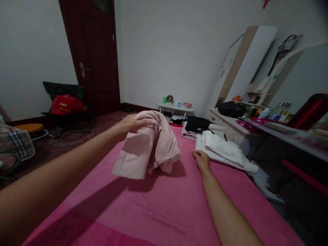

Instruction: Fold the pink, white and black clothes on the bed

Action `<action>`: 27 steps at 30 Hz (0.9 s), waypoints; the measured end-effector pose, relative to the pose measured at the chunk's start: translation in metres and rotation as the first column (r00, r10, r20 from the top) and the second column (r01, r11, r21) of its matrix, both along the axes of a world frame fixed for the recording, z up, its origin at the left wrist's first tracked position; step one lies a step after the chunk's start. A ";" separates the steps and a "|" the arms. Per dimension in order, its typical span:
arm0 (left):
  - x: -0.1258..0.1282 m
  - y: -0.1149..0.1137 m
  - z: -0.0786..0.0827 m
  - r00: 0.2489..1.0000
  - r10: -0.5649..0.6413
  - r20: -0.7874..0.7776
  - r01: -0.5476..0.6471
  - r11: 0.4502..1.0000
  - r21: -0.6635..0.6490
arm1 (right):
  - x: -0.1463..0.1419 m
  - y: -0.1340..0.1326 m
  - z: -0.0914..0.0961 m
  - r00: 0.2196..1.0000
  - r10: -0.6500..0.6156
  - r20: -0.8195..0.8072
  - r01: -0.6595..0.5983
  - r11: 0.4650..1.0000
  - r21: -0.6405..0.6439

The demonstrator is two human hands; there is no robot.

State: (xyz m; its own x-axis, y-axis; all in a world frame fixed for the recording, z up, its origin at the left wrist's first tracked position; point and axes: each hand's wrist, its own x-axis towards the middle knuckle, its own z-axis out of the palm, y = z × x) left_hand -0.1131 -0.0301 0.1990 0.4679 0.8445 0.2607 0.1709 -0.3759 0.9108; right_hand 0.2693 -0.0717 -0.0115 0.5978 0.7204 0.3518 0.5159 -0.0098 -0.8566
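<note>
A pale pink garment (pixel 164 140) hangs bunched from my left hand (pixel 134 123), whose fingers are closed over its top. Its lower folds hang just above the pink bedspread (pixel 164 212) and throw a shadow on it; a gathered edge shows at the lower right. To the right, my right hand (pixel 201 159) is low over the bedspread, fingers curled together with nothing visible in them. Beside that hand lies a folded white garment (pixel 224 148). Just behind it are a folded black garment (pixel 197 124) and a pale folded one (pixel 188 134).
A low white table (pixel 174 107) with small ornaments stands beyond the bed. On the right is a cluttered dressing table (pixel 230 119) with a mirror. At left, a folding chair (pixel 64 109) holds a red bag (pixel 68 103) near a dark wooden door (pixel 94 58).
</note>
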 end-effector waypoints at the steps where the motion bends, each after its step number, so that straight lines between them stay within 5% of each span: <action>1: -0.007 -0.003 0.009 0.988 -0.096 -0.124 0.098 0.995 0.014 | 0.000 0.000 0.000 1.000 0.001 0.006 -0.001 1.000 -0.010; 4: -0.019 -0.005 0.022 0.791 -0.322 -0.520 0.342 0.938 -0.061 | -0.002 -0.001 0.000 1.000 0.002 0.030 -0.001 0.999 -0.036; 7: -0.017 0.012 0.029 0.647 -0.067 -0.759 0.245 0.962 0.124 | -0.006 -0.003 0.000 0.998 0.009 0.056 -0.006 0.998 -0.058; 9: -0.011 0.034 0.040 0.647 0.198 -0.737 0.120 0.927 0.354 | -0.009 -0.003 0.001 0.997 0.020 0.075 -0.015 0.998 -0.068; 11: -0.003 0.060 0.056 0.719 0.450 -0.529 -0.076 0.808 0.584 | -0.011 -0.004 0.002 0.995 0.035 0.092 -0.028 0.997 -0.071; 13: 0.004 0.084 0.073 0.749 0.642 -0.165 -0.351 0.595 0.723 | -0.012 -0.003 0.003 0.994 0.051 0.101 -0.044 0.997 -0.069; 15: 0.010 0.103 0.082 0.659 0.736 0.155 -0.592 0.379 0.711 | -0.011 -0.003 0.004 0.993 0.063 0.103 -0.057 0.996 -0.064; 17: 0.012 0.115 0.074 0.571 0.790 0.225 -0.667 0.285 0.689 | -0.010 -0.002 0.003 0.992 0.071 0.100 -0.065 0.996 -0.062; 18: 0.012 0.119 0.063 0.551 0.813 0.190 -0.662 0.287 0.692 | -0.009 -0.002 0.003 0.993 0.073 0.097 -0.067 0.996 -0.061; 20: 0.008 0.123 0.025 0.553 0.833 -0.029 -0.549 0.390 0.739 | -0.009 -0.002 0.002 0.993 0.075 0.091 -0.070 0.996 -0.060; 23: -0.006 0.120 -0.051 0.474 0.689 -0.548 -0.178 0.685 0.707 | -0.009 -0.002 0.001 0.994 0.069 0.080 -0.065 0.996 -0.055; 27: -0.026 0.113 -0.130 0.363 0.586 -0.724 -0.062 0.791 0.609 | -0.010 -0.002 0.001 0.995 0.065 0.074 -0.062 0.997 -0.046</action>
